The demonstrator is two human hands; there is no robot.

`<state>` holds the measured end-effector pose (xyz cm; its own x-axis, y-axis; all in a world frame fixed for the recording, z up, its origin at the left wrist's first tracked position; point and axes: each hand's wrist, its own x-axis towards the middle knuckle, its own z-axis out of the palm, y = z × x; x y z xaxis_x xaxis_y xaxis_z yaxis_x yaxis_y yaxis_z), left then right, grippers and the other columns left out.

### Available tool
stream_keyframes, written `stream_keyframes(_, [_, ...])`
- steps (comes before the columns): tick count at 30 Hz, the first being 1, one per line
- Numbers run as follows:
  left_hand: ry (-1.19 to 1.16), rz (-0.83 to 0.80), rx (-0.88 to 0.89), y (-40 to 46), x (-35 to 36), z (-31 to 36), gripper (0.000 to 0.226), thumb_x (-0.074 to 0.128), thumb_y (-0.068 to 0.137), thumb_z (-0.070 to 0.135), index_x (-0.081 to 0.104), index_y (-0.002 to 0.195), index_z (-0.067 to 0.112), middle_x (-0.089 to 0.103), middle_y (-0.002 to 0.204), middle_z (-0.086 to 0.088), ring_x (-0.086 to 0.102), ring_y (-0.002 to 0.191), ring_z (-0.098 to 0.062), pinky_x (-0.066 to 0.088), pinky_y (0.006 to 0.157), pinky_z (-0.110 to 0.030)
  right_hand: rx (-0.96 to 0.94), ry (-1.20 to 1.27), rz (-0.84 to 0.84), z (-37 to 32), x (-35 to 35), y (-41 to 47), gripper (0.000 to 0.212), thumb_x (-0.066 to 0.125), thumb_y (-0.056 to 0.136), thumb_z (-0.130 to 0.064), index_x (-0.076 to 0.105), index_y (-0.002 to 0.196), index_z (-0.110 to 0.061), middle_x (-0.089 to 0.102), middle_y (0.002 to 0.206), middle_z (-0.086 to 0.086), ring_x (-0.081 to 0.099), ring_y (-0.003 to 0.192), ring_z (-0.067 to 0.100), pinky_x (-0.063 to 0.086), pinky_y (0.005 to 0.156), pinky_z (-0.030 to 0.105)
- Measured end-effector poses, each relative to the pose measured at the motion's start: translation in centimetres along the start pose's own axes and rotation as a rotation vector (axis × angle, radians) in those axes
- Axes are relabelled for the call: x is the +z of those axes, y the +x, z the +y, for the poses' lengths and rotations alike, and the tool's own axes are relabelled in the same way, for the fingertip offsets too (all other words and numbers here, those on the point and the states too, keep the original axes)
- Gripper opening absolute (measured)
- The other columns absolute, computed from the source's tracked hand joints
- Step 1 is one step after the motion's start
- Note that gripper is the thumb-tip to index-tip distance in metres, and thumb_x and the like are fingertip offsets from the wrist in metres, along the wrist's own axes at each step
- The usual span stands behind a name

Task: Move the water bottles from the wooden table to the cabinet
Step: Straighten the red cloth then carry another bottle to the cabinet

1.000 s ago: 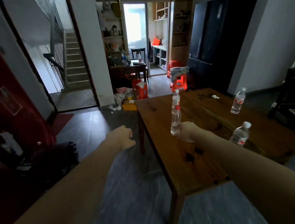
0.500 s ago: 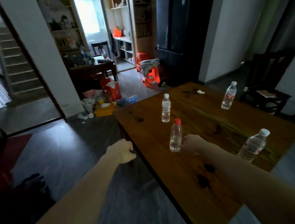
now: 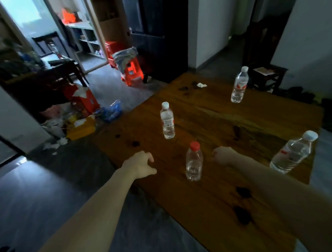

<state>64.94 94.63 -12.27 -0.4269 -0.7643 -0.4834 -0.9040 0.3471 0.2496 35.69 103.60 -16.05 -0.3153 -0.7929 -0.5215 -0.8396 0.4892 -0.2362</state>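
Probably home, wooden table point(image 3: 211, 190), plastic stool point(image 3: 131, 70)
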Motion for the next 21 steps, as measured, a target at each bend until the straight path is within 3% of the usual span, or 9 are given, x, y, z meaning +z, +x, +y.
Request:
stream_keyframes(4, [-0.041, -0.076, 0.084, 3.8, -0.8, 0.7, 0.046, 0.072, 0.089, 0.037, 0.054, 0.131, 0.030, 0.047, 0.139, 0.002, 0.051, 0.123, -0.019, 0.048, 0.104, -0.043, 0.089, 0.083, 0.002, 0.6, -0.1, 1.2, 0.033, 0.058, 0.094, -0.032, 0.058, 0.122, -0.014, 0.060, 0.109, 0.003, 0.060, 0.091, 0.015, 0.053, 0.072, 0.026])
stream_keyframes(9, [0.025, -0.179, 0.203, 8.8, -1.0, 2.6, 0.059, 0.078, 0.086, 0.031, 0.052, 0.139, 0.025, 0.045, 0.149, -0.002, 0.050, 0.133, -0.024, 0.047, 0.108, -0.042, 0.245, 0.231, -0.012, 1.4, 1.2, 1.5, 0.037, 0.059, 0.093, -0.027, 0.056, 0.127, -0.012, 0.059, 0.124, 0.008, 0.059, 0.109, 0.021, 0.054, 0.089, 0.031])
stream_keyframes(11, [0.093, -0.204, 0.259, 10.9, -1.3, 3.4, 0.066, 0.080, 0.085, 0.030, 0.050, 0.143, 0.021, 0.045, 0.150, -0.006, 0.050, 0.135, -0.026, 0.045, 0.110, -0.040, 0.306, 0.265, -0.011, 1.5, 1.9, 1.6, 0.035, 0.059, 0.094, -0.026, 0.056, 0.125, -0.012, 0.060, 0.122, 0.008, 0.060, 0.106, 0.019, 0.054, 0.087, 0.030])
stream_keyframes(14, [0.097, -0.264, 0.325, 13.6, -1.7, 3.9, 0.073, 0.082, 0.084, 0.028, 0.047, 0.147, 0.019, 0.043, 0.153, -0.008, 0.046, 0.138, -0.027, 0.042, 0.113, -0.039, 0.407, 0.316, -0.024, 1.3, 2.8, 1.7, 0.032, 0.059, 0.093, -0.027, 0.058, 0.122, -0.013, 0.061, 0.112, 0.005, 0.059, 0.094, 0.015, 0.049, 0.070, 0.024])
stream_keyframes(19, [0.076, -0.336, 0.420, 15.9, -0.7, 3.9, 0.077, 0.084, 0.082, 0.026, 0.044, 0.148, 0.019, 0.043, 0.153, -0.005, 0.046, 0.139, -0.026, 0.042, 0.113, -0.039, 0.516, 0.372, -0.023, 0.0, 3.8, 1.6, 0.035, 0.059, 0.092, -0.027, 0.056, 0.125, -0.014, 0.060, 0.120, 0.007, 0.061, 0.104, 0.020, 0.052, 0.077, 0.027])
stream_keyframes(21, [0.103, -0.370, 0.453, 16.4, 0.0, 3.8, 0.077, 0.084, 0.082, 0.026, 0.044, 0.148, 0.018, 0.045, 0.152, -0.006, 0.047, 0.138, -0.025, 0.043, 0.112, -0.037, 0.518, 0.404, -0.028, -0.3, 4.3, 1.8, 0.033, 0.059, 0.092, -0.025, 0.059, 0.123, -0.015, 0.061, 0.115, 0.005, 0.061, 0.098, 0.018, 0.051, 0.070, 0.025])
